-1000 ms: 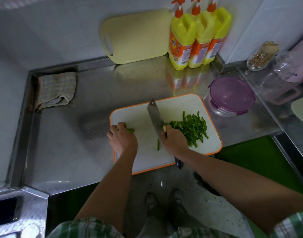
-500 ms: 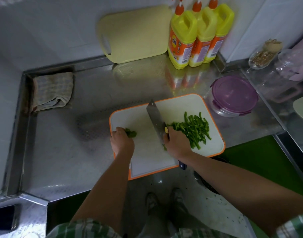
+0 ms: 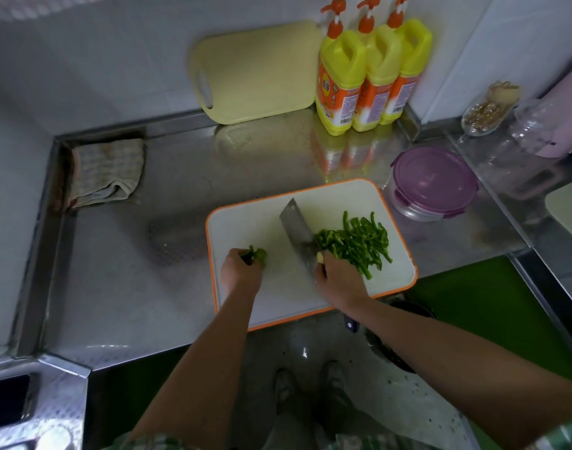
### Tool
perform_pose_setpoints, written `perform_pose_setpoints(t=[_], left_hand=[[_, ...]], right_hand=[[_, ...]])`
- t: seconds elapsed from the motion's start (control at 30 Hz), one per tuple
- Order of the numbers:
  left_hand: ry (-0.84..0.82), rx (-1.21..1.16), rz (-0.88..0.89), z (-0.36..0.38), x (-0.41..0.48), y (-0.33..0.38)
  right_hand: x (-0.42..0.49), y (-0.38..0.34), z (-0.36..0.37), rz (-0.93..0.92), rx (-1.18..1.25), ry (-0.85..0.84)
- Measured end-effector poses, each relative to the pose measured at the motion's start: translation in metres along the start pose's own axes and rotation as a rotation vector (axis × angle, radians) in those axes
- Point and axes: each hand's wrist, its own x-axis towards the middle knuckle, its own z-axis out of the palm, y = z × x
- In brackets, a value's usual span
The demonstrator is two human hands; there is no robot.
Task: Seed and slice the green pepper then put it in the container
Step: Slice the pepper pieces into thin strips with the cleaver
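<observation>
Left hand [image 3: 240, 271] is curling its fingers round the last pepper end [image 3: 258, 254] at the board's [image 3: 245, 222] left edge. It has been pulling away from the knife [image 3: 296, 228] over the last second, so slicing is probably finishing. Right hand [image 3: 338, 277] is gripping the knife handle, blade resting mid-board against the strips [image 3: 356, 241] piled on the board's right half. Container [image 3: 434, 183] is sitting just off the board's right rear corner, lid on — transfer not yet started.
</observation>
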Motion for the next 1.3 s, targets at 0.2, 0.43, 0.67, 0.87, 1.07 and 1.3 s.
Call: perform_pose_setpoints(t=[0.2, 0.43, 0.67, 0.87, 1.07, 1.3], left_hand=[[-0.078, -0.179, -0.056, 0.022, -0.014, 0.007], [0.087, -0.112, -0.026, 0.014, -0.01, -0.002], [0.076, 0.067, 0.034, 0.012, -0.002, -0.002], [0.191, 0.418, 0.148, 0.015, -0.001, 0.005], [0.117, 0.688, 0.636, 0.019, -0.011, 0.006], [0.064, 0.811, 0.589, 0.029, -0.009, 0.008]], right_hand=[[0.005, 0.011, -0.01, 0.023, -0.015, 0.05], [-0.006, 0.004, -0.003, -0.019, 0.031, 0.008], [-0.003, 0.001, 0.0, 0.001, 0.041, 0.003], [-0.001, 0.004, 0.002, -0.008, 0.015, 0.003], [0.0, 0.007, -0.001, -0.025, 0.005, -0.002], [0.0, 0.009, -0.003, -0.038, 0.023, -0.015]])
